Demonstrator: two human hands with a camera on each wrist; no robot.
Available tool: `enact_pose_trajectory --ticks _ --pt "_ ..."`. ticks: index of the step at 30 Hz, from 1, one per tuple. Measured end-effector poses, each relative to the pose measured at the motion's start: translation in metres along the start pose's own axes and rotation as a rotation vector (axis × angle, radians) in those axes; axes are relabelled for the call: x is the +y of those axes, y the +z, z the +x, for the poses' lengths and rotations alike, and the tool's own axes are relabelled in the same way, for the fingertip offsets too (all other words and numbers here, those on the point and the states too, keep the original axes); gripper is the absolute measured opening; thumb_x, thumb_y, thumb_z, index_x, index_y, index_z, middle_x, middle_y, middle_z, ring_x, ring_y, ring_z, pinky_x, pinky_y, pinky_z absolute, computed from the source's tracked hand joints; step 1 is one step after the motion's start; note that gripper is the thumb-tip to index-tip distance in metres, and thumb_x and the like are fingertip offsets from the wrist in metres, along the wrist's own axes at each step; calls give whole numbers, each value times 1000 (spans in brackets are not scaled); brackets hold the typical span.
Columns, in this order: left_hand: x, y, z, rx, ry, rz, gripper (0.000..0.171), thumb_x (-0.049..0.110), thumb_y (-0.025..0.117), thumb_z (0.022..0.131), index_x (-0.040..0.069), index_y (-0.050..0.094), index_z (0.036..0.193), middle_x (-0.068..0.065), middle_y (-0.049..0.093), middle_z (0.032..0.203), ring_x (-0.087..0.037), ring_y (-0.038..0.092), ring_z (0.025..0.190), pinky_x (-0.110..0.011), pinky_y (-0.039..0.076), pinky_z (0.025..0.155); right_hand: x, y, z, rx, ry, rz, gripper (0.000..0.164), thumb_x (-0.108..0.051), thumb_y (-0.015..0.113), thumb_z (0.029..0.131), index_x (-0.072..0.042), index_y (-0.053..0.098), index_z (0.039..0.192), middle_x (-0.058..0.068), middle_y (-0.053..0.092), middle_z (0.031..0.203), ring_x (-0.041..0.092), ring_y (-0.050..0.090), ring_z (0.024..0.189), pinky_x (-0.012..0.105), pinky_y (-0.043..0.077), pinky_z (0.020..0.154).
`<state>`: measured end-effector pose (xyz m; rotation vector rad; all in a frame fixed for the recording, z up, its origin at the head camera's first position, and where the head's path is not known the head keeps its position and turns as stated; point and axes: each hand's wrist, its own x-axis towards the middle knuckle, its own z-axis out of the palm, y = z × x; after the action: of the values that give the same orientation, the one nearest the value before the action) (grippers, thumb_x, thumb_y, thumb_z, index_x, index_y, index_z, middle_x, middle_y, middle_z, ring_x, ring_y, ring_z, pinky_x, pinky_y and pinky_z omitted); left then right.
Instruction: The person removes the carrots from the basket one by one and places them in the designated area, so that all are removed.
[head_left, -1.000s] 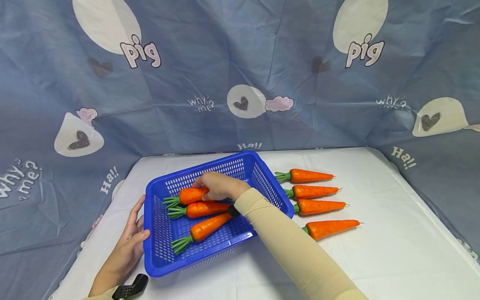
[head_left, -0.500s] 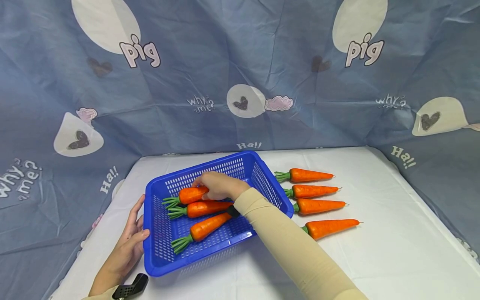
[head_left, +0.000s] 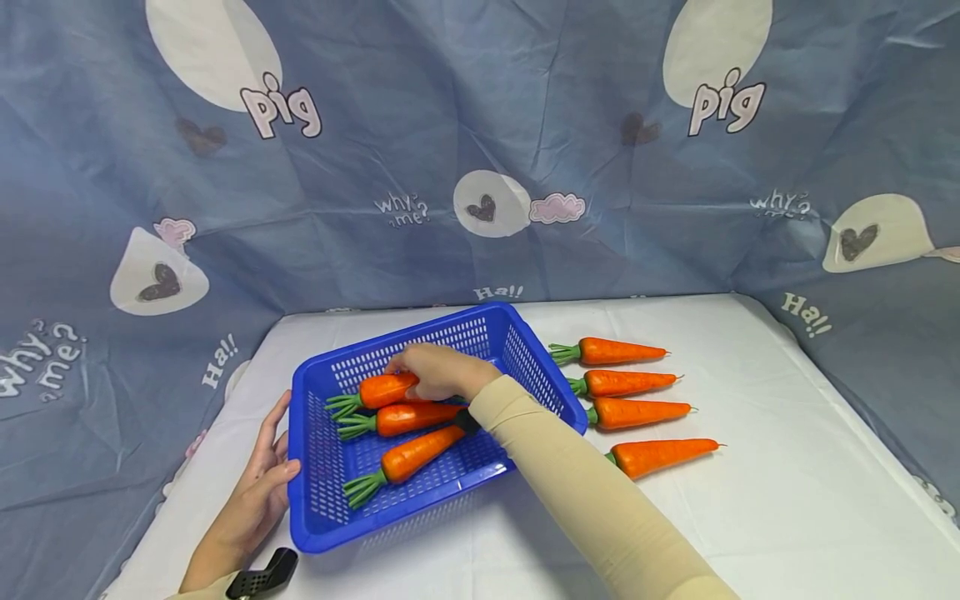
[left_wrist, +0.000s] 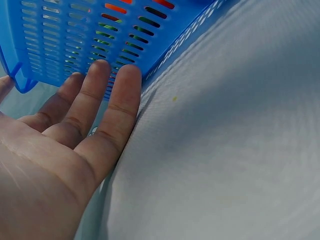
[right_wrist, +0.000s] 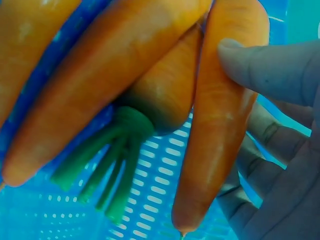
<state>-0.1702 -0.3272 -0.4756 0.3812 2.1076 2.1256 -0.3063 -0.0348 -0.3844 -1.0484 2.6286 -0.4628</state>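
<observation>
A blue plastic basket (head_left: 405, 510) with slotted walls sits on the table. My right hand (head_left: 442, 371) reaches inside and grips an orange carrot (head_left: 381, 389) with a green top. In the right wrist view, the thumb presses one side of that carrot (right_wrist: 220, 110) and the fingers lie behind it. Beside it in the basket are a middle carrot (head_left: 412, 418) and a front carrot (head_left: 412, 456). Another carrot (right_wrist: 165, 90), its green stems turned the opposite way, lies partly beneath them. My left hand (head_left: 255, 492) rests against the basket's left side, its fingers extended along the slotted wall.
Right of the basket, several carrots lie in a column on the white-covered table (head_left: 795, 500), among them a far carrot (head_left: 622, 351) and a near carrot (head_left: 663, 457). The near one's top is hidden by my right sleeve (head_left: 592, 492). A blue printed curtain (head_left: 480, 267) stands behind.
</observation>
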Motion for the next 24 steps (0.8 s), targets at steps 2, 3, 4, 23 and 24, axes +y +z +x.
enact_pose_trajectory --ticks 2,3,4,23,24 --pt "0 0 0 2 -3 -1 84 11 43 107 42 -1 171 11 45 157 -7 64 130 -32 61 98 -1 -1 0 2 -5 -8 45 -14 69 104 -19 65 149 6 66 141 20 61 128 34 46 121" --pt "0 0 0 3 -5 -1 84 12 43 107 42 -1 171 11 45 157 -7 64 130 -32 61 98 -1 -1 0 2 -9 -11 45 -14 69 104 -19 65 149 6 66 141 19 61 128 34 46 121" --pt "0 0 -1 4 -7 0 84 12 43 107 42 -1 171 12 45 157 -6 64 130 -32 61 98 -1 -2 0 3 -11 -12 45 -13 69 103 -18 65 148 6 67 142 19 61 128 34 46 121" --pt "-1 -1 0 -29 36 -8 83 8 39 107 39 -3 172 13 47 157 -6 63 132 -31 61 99 2 -11 -9 21 -27 -13 46 -11 70 102 -16 65 148 6 67 140 19 62 125 32 48 118" --pt "-1 -1 0 -29 36 -7 83 8 39 107 39 -2 172 13 46 157 -5 63 132 -31 60 99 3 -12 -10 23 -26 -7 46 -11 70 102 -16 65 148 6 67 141 19 62 127 33 48 118"
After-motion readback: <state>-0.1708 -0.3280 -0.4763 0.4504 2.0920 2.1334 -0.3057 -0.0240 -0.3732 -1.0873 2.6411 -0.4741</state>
